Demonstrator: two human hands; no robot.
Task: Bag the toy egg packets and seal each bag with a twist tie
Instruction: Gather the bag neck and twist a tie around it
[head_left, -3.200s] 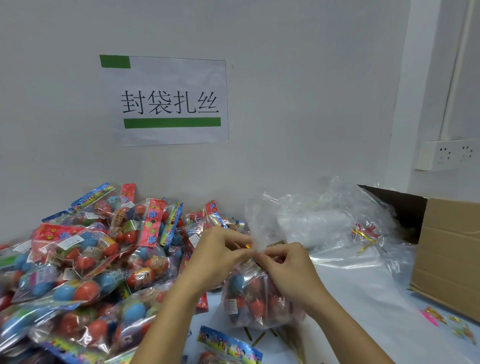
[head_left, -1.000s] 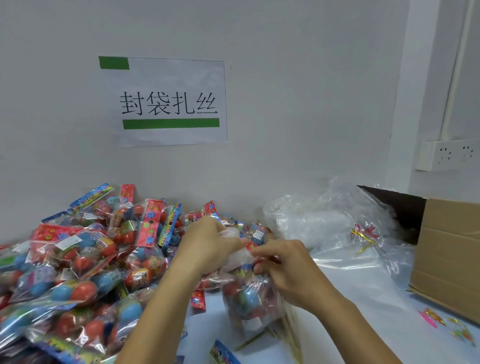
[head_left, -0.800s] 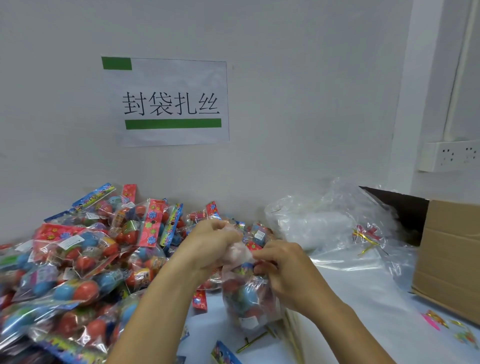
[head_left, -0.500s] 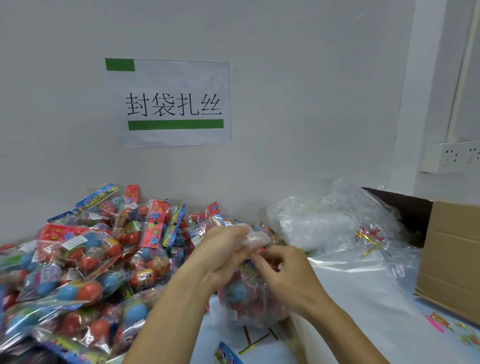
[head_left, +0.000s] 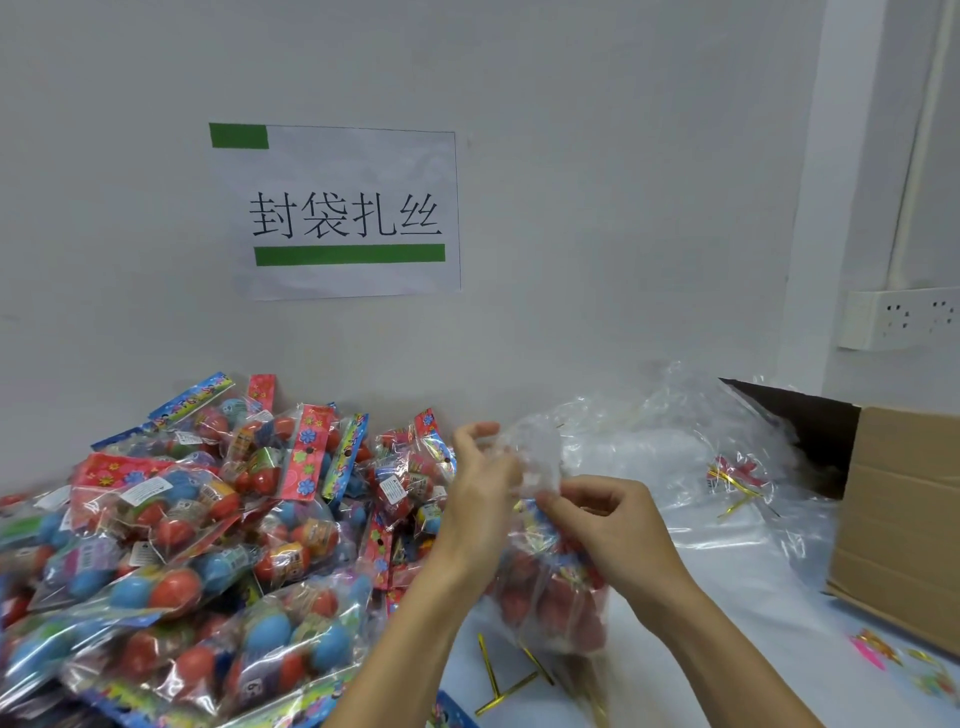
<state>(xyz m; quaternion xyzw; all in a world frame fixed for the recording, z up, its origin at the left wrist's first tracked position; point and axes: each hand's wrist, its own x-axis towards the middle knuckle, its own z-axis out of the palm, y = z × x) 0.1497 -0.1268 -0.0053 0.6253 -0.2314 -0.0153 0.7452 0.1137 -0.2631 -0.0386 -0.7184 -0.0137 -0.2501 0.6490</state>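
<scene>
Where the two forearms meet above the white table (head_left: 727, 597), a clear bag (head_left: 550, 587) filled with red and blue toy eggs hangs between the hands, its bottom just above or touching the table surface; which of the two cannot be told. The left hand (head_left: 480, 499) holds the gathered, crumpled neck of the bag (head_left: 537, 460), with the fingers curled around the plastic from the left and the fingertips raised at the top. The right hand (head_left: 605, 525) pinches the bag just below the neck, fingers curled inward and thumb set against them. Whether a tie is already on the neck cannot be told, as the plastic and the fingers hide that point.

Loose gold twist ties (head_left: 511, 675) lie on the table directly below the bag, near the front edge of the view. A large pile of toy egg packets (head_left: 208, 545) covers the left side of the table and reaches the wall. Behind the hands, a heap of empty clear bags (head_left: 675, 457) lies against the wall, with a few more gold ties (head_left: 737, 488) showing through the plastic. A cardboard box (head_left: 898, 519) stands at the right edge, its flap open. On the wall, a paper sign (head_left: 343, 213) with green bars and black characters hangs above the pile, and a white socket strip (head_left: 898, 325) is fixed at the far right.
</scene>
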